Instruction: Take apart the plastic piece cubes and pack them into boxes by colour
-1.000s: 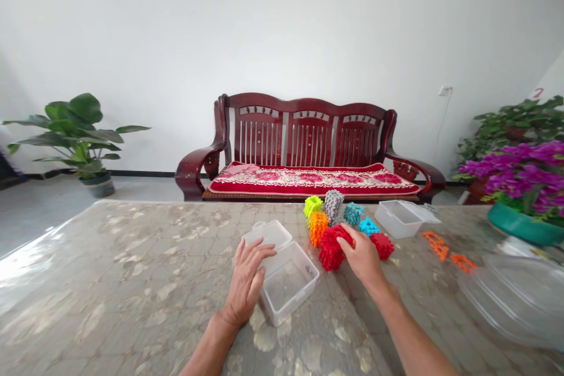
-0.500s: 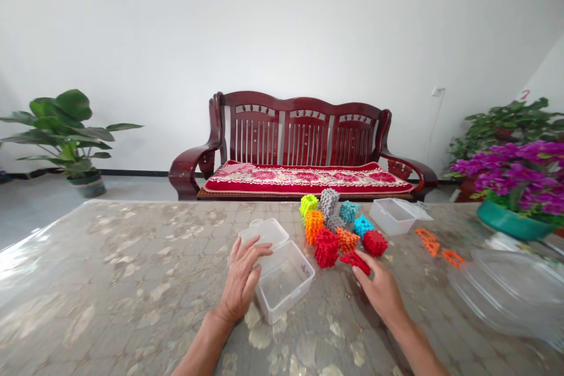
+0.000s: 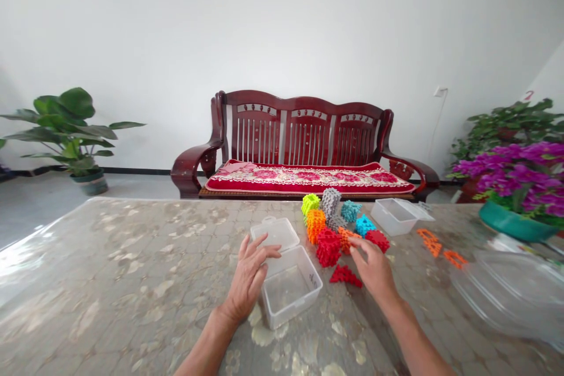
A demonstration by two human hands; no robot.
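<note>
My left hand (image 3: 250,276) is spread open at the left side of a clear plastic box (image 3: 291,302), whose hinged lid (image 3: 275,234) is folded back behind it. The box has nothing in it that I can make out. My right hand (image 3: 374,267) has its fingers apart, their tips at a bundle of orange interlocking pieces (image 3: 346,241); whether they touch it is unclear. In front lies a flat red triangular piece (image 3: 346,276). Close by stand red stacked pieces (image 3: 328,248) and a second red bundle (image 3: 378,241), partly behind my right hand.
Yellow-green (image 3: 310,205), orange (image 3: 315,226), grey (image 3: 331,202), teal (image 3: 351,210) and blue bundles (image 3: 365,225) cluster behind. Another plastic box (image 3: 393,220), loose orange pieces (image 3: 429,241), a large clear container (image 3: 515,294) and a flower pot (image 3: 515,220) are to the right.
My right hand has let go of the flat red piece, which now lies nearer to me, and has moved up to the orange bundle. The clear box has shifted slightly right.
</note>
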